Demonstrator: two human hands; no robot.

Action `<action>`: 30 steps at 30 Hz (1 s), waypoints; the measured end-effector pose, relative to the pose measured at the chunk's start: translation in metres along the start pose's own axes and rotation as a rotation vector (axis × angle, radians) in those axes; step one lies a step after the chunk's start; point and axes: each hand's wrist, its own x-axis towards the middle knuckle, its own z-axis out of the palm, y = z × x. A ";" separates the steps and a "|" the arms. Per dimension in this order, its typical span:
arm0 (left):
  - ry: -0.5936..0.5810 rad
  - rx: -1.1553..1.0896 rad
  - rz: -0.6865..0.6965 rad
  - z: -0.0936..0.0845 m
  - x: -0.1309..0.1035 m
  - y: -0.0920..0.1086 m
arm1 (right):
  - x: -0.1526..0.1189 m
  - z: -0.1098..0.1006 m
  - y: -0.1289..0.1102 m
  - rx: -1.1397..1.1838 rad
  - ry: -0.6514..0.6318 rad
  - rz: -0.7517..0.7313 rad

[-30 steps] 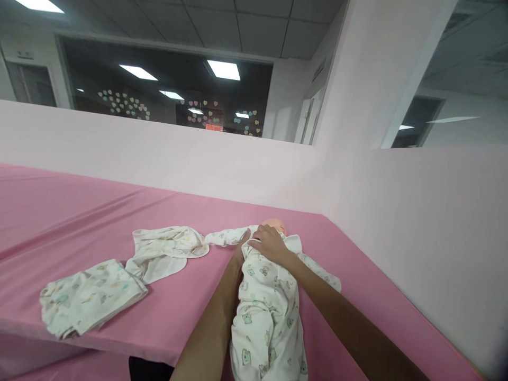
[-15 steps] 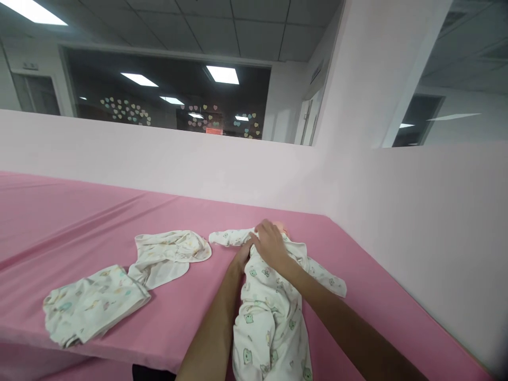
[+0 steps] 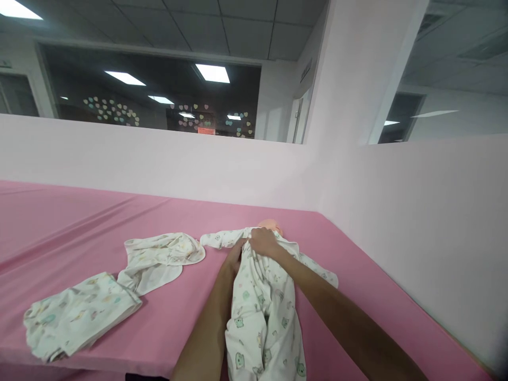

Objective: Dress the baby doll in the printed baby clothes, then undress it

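A white baby romper (image 3: pixel 257 317) printed with green bears lies on a doll, its sleeves spread to both sides. The doll's head (image 3: pixel 268 225) shows just past my hands; its body is covered. My right hand (image 3: pixel 262 242) is closed on the cloth at the upper chest, fingers curled, and folds run down from it. Beside it, at the left edge near the armpit, my left hand (image 3: pixel 237 252) grips the romper's edge, its fingertips partly hidden by cloth. The left sleeve (image 3: pixel 220 239) lies flat beyond my left hand, and the right sleeve (image 3: pixel 319 269) lies past my right forearm.
A pink sheet (image 3: pixel 166 328) covers the padded table. To the left lie a folded printed cloth (image 3: pixel 81 315) and a crumpled white baby garment (image 3: pixel 159 259). A white wall (image 3: pixel 178 164) with windows borders the back and right side.
My right hand has gone from lying over the upper chest with extended fingers to a curled grip on the cloth. The romper's front is pulled into lengthwise folds, and more of the doll's head shows.
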 end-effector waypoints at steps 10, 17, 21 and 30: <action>0.080 0.183 0.070 -0.006 0.005 0.002 | -0.002 0.025 0.025 0.085 0.254 0.035; 0.109 0.546 -0.026 0.000 -0.022 0.015 | -0.073 0.037 0.087 0.247 0.439 0.139; 0.250 0.985 -0.007 -0.004 -0.037 0.031 | -0.099 0.049 0.117 0.381 0.454 0.162; 0.493 1.381 0.335 0.006 -0.042 0.034 | -0.101 0.054 0.110 0.663 0.628 0.286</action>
